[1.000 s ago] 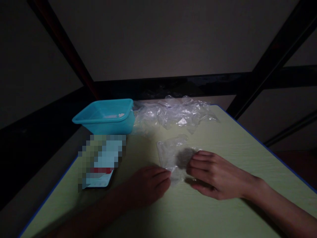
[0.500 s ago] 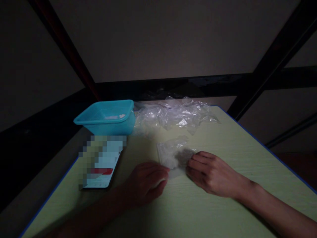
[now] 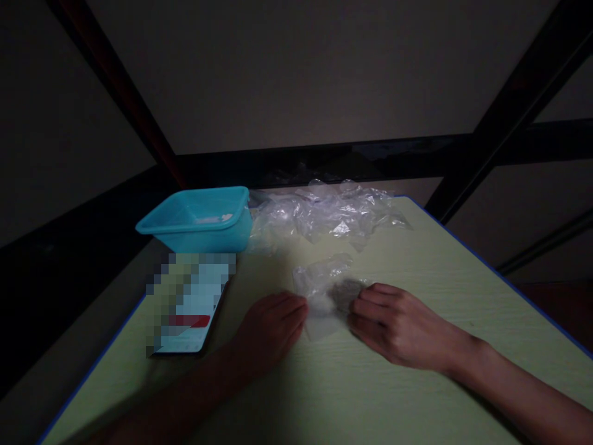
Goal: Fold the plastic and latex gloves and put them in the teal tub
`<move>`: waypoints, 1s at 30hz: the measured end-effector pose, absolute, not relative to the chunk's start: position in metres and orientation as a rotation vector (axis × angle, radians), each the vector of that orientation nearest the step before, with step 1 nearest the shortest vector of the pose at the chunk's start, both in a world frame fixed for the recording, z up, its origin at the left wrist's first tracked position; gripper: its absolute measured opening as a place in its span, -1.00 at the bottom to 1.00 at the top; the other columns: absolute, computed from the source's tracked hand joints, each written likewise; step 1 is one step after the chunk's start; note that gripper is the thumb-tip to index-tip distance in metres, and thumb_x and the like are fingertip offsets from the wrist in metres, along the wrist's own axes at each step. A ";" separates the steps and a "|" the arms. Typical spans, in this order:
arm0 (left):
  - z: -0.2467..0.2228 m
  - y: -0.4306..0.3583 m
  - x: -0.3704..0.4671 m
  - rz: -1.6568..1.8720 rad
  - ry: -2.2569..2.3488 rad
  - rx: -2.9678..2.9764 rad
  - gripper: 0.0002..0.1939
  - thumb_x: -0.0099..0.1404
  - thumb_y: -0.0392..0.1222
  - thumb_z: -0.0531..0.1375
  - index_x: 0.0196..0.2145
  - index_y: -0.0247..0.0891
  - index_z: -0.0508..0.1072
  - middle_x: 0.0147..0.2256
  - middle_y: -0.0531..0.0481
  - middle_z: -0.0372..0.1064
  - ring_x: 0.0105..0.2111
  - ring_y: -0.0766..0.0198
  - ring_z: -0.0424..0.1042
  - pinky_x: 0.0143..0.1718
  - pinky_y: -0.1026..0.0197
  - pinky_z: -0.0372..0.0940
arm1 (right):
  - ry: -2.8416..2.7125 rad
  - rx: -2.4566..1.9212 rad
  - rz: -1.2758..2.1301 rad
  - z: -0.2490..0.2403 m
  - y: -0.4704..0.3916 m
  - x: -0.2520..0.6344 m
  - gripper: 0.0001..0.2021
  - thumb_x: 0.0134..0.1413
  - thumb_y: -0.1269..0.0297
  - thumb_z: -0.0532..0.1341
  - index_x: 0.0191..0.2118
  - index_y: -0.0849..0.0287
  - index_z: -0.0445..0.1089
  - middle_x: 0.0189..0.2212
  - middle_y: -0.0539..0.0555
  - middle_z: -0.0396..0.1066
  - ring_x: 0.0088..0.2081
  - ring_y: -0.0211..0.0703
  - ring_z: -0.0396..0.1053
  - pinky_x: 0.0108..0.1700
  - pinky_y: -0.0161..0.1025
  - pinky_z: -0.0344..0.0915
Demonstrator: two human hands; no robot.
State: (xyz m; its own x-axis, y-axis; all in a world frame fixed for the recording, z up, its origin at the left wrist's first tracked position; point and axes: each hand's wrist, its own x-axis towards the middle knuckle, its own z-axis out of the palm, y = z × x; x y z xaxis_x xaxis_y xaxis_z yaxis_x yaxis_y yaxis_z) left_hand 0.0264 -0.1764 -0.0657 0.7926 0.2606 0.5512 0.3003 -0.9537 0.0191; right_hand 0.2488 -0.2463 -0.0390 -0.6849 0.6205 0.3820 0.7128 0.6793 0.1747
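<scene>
A clear plastic bag lies crumpled on the table between my two hands, its lower part spread flat toward me. My left hand is closed at the bag's left edge, thumb and fingers pinched together on the plastic. On the other side, my right hand has its fingers curled in at the right edge, closed on the bag. The fingertips of my right hand are partly hidden, and a dark shadow falls on the plastic beside them.
A blue plastic basin with small white pieces inside stands at the back left. Several crumpled clear plastic bags are heaped along the table's far edge. A phone with a lit, partly pixelated screen lies left of my hands on the pale table.
My left hand has moved slightly up and left along the bag's edge, its fingers now pinched tighter. More of the bag's flat lower part shows. My right hand stays in place.
</scene>
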 end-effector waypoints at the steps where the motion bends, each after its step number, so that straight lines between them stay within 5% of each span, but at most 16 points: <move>1: -0.066 -0.176 0.027 -0.887 -0.457 -2.915 -0.77 0.29 -0.37 -0.02 -0.31 -0.37 0.44 -0.35 -0.12 0.48 -0.37 0.22 0.45 -0.33 0.16 0.41 | -2.625 -1.056 -0.446 -0.038 -0.246 0.250 -0.69 0.20 0.40 0.00 -0.54 0.20 0.33 -0.54 0.02 0.32 -0.47 -0.22 0.20 -0.41 -0.18 0.05; 16: -0.069 -0.173 0.025 -0.985 -0.530 -3.023 -0.78 0.27 -0.36 0.01 -0.32 -0.38 0.46 -0.33 -0.14 0.49 -0.35 0.22 0.44 -0.30 0.16 0.41 | -2.692 -1.135 -0.185 -0.027 -0.240 0.281 -0.69 0.23 0.40 -0.08 -0.37 0.21 0.40 -0.47 0.08 0.42 -0.39 -0.19 0.34 -0.31 -0.20 0.25; 30: -0.068 -0.172 0.025 -1.073 -0.662 -3.176 -0.76 0.18 -0.41 0.03 -0.31 -0.33 0.49 -0.34 -0.12 0.49 -0.34 0.24 0.44 -0.31 0.17 0.39 | -2.577 -1.414 0.175 -0.026 -0.238 0.286 -0.69 0.27 0.27 -0.09 -0.37 0.20 0.32 -0.53 0.05 0.35 -0.48 -0.21 0.32 -0.43 -0.27 0.18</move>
State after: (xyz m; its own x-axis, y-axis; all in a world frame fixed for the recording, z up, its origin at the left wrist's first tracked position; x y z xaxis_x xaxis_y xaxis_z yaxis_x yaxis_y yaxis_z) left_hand 0.0248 -0.1720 -0.0681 0.7328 0.4390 0.5199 0.2680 -0.8885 0.3724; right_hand 0.2863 -0.2383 -0.0256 -0.5240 0.8440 0.1145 0.8207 0.5363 -0.1971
